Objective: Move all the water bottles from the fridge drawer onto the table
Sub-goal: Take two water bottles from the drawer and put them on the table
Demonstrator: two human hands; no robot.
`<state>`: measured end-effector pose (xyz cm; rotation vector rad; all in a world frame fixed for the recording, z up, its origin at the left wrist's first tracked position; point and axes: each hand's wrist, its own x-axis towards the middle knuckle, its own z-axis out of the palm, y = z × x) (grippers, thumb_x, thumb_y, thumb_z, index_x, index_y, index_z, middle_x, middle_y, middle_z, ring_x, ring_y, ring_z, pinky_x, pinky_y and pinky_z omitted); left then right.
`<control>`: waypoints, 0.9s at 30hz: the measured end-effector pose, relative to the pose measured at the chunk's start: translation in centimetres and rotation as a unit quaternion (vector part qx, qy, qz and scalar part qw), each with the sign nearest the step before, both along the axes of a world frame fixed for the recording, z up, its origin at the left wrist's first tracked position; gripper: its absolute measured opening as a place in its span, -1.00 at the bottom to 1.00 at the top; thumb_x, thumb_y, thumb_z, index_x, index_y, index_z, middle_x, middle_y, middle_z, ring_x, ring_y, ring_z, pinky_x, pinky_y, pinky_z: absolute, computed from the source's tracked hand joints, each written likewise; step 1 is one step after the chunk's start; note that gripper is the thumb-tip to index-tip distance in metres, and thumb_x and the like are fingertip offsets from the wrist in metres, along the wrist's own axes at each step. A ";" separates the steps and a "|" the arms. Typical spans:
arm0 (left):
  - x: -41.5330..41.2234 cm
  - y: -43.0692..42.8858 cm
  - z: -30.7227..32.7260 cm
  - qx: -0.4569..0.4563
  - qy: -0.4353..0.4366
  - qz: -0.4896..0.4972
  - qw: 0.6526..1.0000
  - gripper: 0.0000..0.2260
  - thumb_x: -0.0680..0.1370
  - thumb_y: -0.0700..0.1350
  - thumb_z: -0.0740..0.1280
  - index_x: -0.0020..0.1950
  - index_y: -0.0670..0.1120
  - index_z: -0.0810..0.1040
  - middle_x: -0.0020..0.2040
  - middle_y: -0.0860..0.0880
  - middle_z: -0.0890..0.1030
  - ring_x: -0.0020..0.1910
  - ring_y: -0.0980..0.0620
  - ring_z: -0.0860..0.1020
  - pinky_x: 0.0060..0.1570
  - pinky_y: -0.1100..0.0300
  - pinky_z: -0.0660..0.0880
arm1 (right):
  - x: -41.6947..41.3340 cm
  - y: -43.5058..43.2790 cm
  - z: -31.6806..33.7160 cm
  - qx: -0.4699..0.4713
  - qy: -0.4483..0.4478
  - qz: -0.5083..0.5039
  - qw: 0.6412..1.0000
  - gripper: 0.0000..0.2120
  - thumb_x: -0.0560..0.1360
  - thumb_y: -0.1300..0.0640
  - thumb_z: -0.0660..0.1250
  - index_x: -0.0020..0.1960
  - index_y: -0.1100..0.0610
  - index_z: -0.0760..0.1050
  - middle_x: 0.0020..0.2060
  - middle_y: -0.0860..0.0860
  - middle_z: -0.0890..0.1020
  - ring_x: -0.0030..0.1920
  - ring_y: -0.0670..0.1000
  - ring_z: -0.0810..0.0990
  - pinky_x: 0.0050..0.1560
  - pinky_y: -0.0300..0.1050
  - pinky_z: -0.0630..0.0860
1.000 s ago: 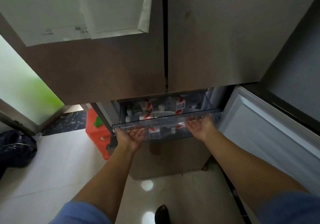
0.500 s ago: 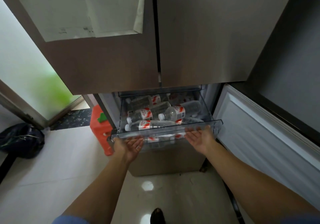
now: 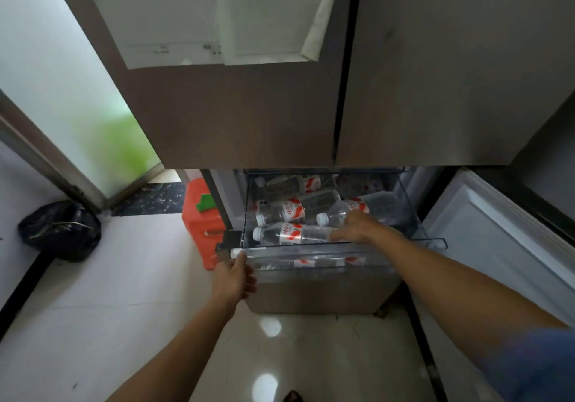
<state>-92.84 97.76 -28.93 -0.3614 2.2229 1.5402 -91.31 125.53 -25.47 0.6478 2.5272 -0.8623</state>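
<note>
Glossy pale floor point(image 3: 93, 308) mirrors two light spots at 6 o'clock. A frosted glass door point(image 3: 62, 90) glows green at 10; black bag point(image 3: 59, 230) at 9, orange stool point(image 3: 199, 215) nearer centre.

Water bottles point(image 3: 289, 234): at least 5 visible. Fridge drawer point(image 3: 432, 241): 1. Red plastic object point(image 3: 199, 224): 1. Black bag point(image 3: 60, 230): 1.

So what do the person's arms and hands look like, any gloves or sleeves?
No gloves: the left hand and the right hand are bare, with no ring or watch visible. Both forearms are bare too. A blue sleeve covers the right arm higher up; the left arm leaves the picture before any sleeve shows.
</note>
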 end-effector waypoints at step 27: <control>-10.5 2.0 1.6 -0.170 0.151 -0.235 0.945 -0.82 0.58 0.00 0.25 0.00 -0.10 0.53 -0.17 -0.16 0.64 -0.18 -0.19 0.63 -0.11 -0.14 0.61 | -2.0 0.4 -0.6 -0.241 0.099 -0.144 0.955 -0.69 0.45 0.01 0.43 0.04 0.24 0.62 0.00 0.18 0.68 0.01 0.12 0.66 0.01 0.00 0.56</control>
